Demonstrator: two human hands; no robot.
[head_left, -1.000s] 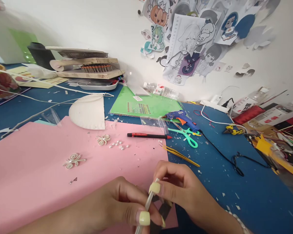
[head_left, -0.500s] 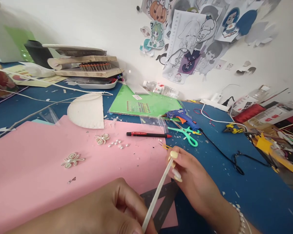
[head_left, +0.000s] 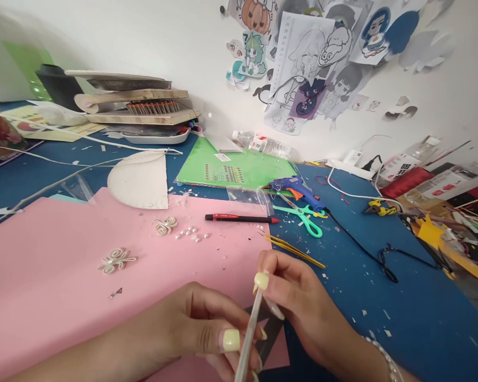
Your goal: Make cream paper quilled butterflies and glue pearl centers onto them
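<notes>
Left hand (head_left: 197, 323) and right hand (head_left: 302, 302) pinch a pale strip (head_left: 250, 329), seemingly light and pliable, best held near its ends.

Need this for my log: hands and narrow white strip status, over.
Left hand, right hand: both pinching narrow white strip. Dark flat piece partly hidden beneath; no visible obstruction.

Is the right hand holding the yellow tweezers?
No, the right hand pinches the white strip, while the tweezers lie beyond it on the table.
</notes>
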